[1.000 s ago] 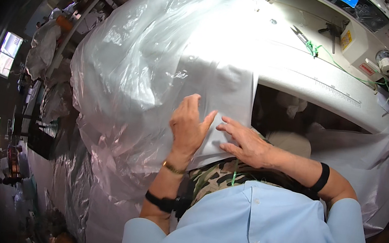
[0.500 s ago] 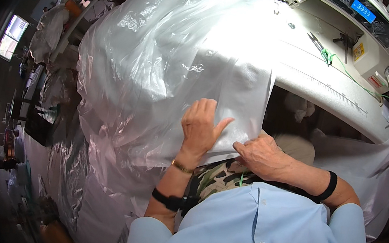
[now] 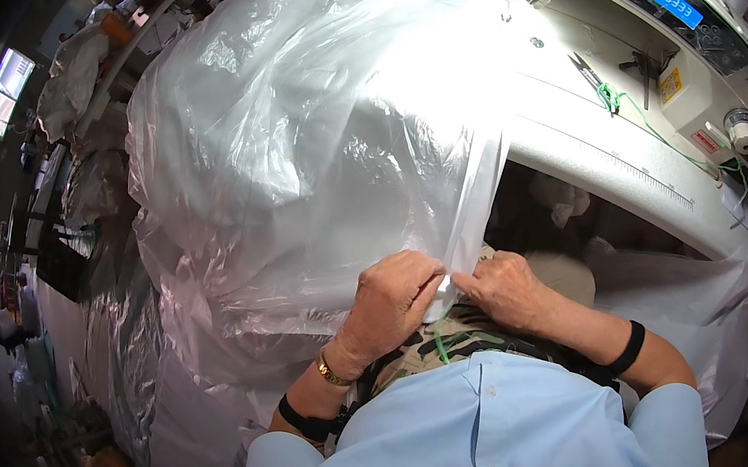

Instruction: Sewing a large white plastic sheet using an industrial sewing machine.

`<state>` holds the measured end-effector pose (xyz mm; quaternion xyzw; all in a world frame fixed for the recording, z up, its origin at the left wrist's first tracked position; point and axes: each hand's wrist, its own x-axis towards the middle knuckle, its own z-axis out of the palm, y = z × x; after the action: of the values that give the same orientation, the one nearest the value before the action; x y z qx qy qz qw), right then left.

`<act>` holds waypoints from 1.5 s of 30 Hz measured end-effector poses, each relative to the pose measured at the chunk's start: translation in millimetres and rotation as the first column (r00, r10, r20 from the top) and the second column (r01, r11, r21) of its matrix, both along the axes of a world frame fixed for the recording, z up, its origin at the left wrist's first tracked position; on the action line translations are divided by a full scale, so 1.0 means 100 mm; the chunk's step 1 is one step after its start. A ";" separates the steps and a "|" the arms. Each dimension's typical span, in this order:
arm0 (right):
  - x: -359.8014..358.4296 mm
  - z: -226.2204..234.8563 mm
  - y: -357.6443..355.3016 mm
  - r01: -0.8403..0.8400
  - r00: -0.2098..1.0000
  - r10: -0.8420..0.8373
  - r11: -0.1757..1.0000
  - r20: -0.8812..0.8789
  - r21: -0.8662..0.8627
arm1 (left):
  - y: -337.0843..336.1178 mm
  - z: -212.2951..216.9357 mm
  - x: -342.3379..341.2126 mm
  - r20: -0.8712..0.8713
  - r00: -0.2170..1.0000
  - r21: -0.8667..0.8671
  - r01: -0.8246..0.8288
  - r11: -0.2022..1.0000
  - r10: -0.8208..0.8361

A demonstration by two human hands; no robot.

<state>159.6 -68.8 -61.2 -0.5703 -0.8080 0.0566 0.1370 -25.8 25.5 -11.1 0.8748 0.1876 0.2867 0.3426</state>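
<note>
A large translucent plastic sheet (image 3: pixel 310 147) spreads over the left of the work table and hangs down toward my lap. My left hand (image 3: pixel 396 293) is closed on the sheet's near edge, fingers bunched. Close to its right, my right hand (image 3: pixel 506 290) pinches the same edge, with thumb and forefinger beside the left fingertips. Between the hands the edge looks folded into a narrow strip that runs up toward the sewing machine (image 3: pixel 690 58). A green cord (image 3: pixel 442 337) hangs below the hands over my camouflage-patterned trousers.
On the pale machine bed (image 3: pixel 589 154), marked with a ruler scale, lie small snips (image 3: pixel 591 76) with green string. An opening (image 3: pixel 580 216) in the table lies right of the sheet. More pale sheeting (image 3: pixel 691 310) drapes at the right. Cluttered benches and windows stand at far left.
My left hand has come down and right from lying flat on the sheet and now grips its edge beside my right hand. The sheet's right margin has been gathered into a narrow fold.
</note>
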 end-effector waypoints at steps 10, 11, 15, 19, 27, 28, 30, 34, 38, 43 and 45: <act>-0.33 0.45 -0.18 -0.199 0.960 0.213 0.976 -0.181 0.093 | -0.09 -0.02 0.02 -0.024 1.000 0.054 0.007 0.999 -0.006; -0.34 0.44 -0.17 -0.225 0.948 0.244 0.968 -0.204 0.112 | -0.09 -0.02 0.01 -0.029 0.999 0.051 0.027 0.998 -0.026; -0.41 0.42 -0.16 -0.255 0.963 0.262 0.962 -0.063 0.100 | -0.09 -0.07 -0.01 0.052 0.998 -0.206 0.031 0.978 -0.020; -0.40 0.36 -0.10 -0.370 0.927 0.374 0.925 -0.034 0.087 | -0.09 -0.15 -0.03 0.103 0.994 -0.556 0.082 0.827 -0.029; 0.00 0.07 0.36 0.260 0.488 -0.169 0.965 -0.857 -0.042 | -0.17 0.19 -0.20 -0.040 0.966 -0.592 -0.228 0.773 0.255; -0.08 0.05 0.53 0.370 0.539 -0.168 0.928 -0.825 0.052 | -0.21 0.23 -0.20 -0.030 0.976 -0.585 -0.193 0.788 0.217; -0.20 0.05 0.74 0.029 0.861 0.064 0.984 -0.505 0.174 | -0.31 0.30 -0.20 0.080 0.950 -0.551 -0.211 0.808 0.303; -0.39 0.20 0.87 -0.323 0.881 0.430 0.851 -0.198 0.415 | -0.23 0.31 -0.20 0.102 0.978 -0.131 -0.167 0.977 0.181; 0.02 0.60 0.62 -0.223 0.975 0.199 0.908 -0.102 -0.355 | -0.23 0.17 -0.14 -0.056 0.971 0.080 -0.226 0.971 0.231; 0.82 0.94 0.85 0.324 0.945 -0.309 0.931 -0.111 0.170 | -0.26 -0.05 0.10 -0.080 0.993 0.176 -0.071 0.982 0.087; 1.07 0.93 1.06 0.309 0.945 -0.326 0.868 -0.024 0.389 | -0.23 -0.10 0.16 -0.083 0.995 0.196 -0.043 0.980 0.060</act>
<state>266.9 37.0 31.7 -0.6580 -0.7010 -0.1394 0.2371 -9.9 2.2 -21.1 0.9107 0.1965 0.2732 0.2397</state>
